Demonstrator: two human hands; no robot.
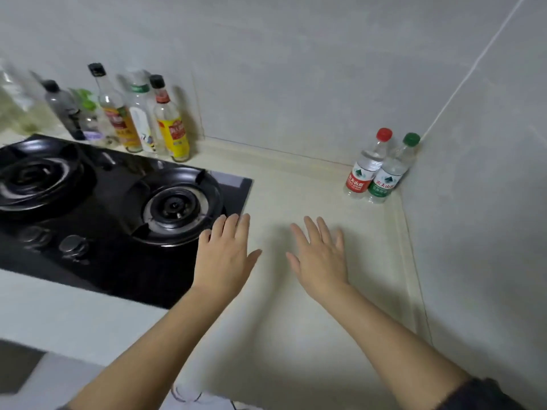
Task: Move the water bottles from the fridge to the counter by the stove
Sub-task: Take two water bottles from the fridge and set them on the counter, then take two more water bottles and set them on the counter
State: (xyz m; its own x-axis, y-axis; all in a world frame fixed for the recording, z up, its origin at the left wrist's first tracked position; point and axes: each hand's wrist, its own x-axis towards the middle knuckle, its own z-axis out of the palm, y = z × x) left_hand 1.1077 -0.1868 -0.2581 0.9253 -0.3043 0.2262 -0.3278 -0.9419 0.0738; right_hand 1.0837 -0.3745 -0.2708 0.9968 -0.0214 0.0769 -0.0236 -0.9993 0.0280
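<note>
Your left hand (225, 255) and right hand (319, 258) hovered flat, empty, over the cream surface (296, 196) by the black gas stove (118, 202). The red-capped clear plastic water bottle (365, 170) and green-capped clear plastic water bottle (390, 173) stood side by side in the corner. Fridge trip next, I'd guess.

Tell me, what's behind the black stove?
A row of bottles stands behind the stove, against the wall. The rightmost bottle has a yellow label. They overlap and the leftmost are blurred, so I cannot count them.
</note>
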